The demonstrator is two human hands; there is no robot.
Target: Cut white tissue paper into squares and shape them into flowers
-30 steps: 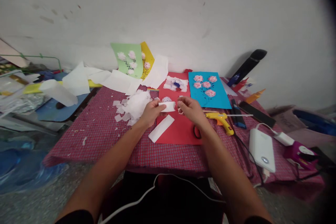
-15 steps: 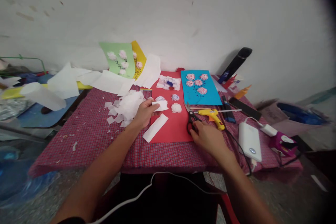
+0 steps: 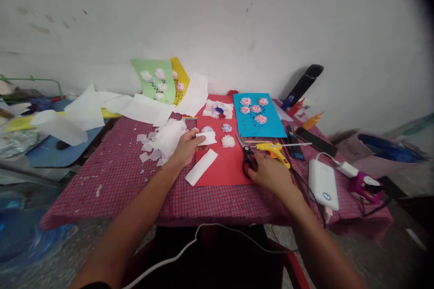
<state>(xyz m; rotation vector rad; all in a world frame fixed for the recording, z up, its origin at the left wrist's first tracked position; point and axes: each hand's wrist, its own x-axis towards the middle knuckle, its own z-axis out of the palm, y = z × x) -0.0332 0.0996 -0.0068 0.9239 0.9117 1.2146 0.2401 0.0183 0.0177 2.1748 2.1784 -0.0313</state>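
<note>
Some fingers point(image 3: 196, 139) pinch paper point(image 3: 210, 138), others point(image 3: 260, 160) touch scissors point(image 3: 247, 150).

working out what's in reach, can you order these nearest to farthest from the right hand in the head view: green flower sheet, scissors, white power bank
1. Scissors: handles at the right hand.
2. White power bank: to that hand's right.
3. Green flower sheet: far left, by the wall.
</note>
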